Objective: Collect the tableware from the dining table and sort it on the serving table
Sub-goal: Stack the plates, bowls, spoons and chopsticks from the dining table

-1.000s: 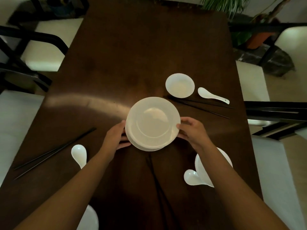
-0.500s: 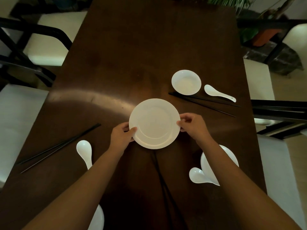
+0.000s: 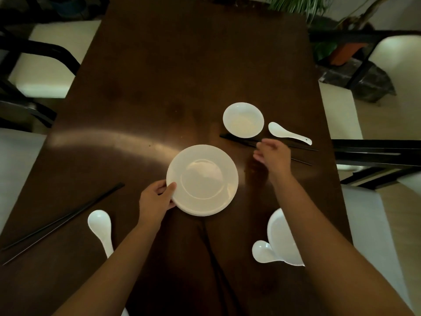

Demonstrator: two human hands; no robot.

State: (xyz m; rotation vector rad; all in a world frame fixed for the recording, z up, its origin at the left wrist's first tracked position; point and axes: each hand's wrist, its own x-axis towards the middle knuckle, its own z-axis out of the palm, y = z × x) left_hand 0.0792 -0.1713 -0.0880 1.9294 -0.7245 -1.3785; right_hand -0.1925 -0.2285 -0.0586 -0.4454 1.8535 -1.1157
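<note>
A stack of white plates point(image 3: 202, 180) sits in the middle of the dark wooden dining table point(image 3: 159, 87). My left hand point(image 3: 156, 199) grips its near-left rim, thumb on top. My right hand point(image 3: 272, 155) hovers to the right of the stack with fingers loosely spread, over black chopsticks point(image 3: 237, 139), and holds nothing. Beyond it stand a small white bowl point(image 3: 243, 119) and a white spoon point(image 3: 288, 134). Another bowl point(image 3: 279, 233) and spoon point(image 3: 263, 252) lie partly under my right forearm. A third spoon point(image 3: 100, 225) and a second chopstick pair point(image 3: 63, 220) lie at the left.
Chairs with pale cushions point(image 3: 41, 74) stand along both sides of the table, and a black chair frame point(image 3: 373, 153) juts in at the right. A potted plant point(image 3: 328, 26) stands past the far right corner. A further chopstick pair point(image 3: 211, 247) runs toward me between my arms.
My right hand has let go of the plates' right rim and moved up and right toward the far chopsticks. My left hand keeps its grip on the stack.
</note>
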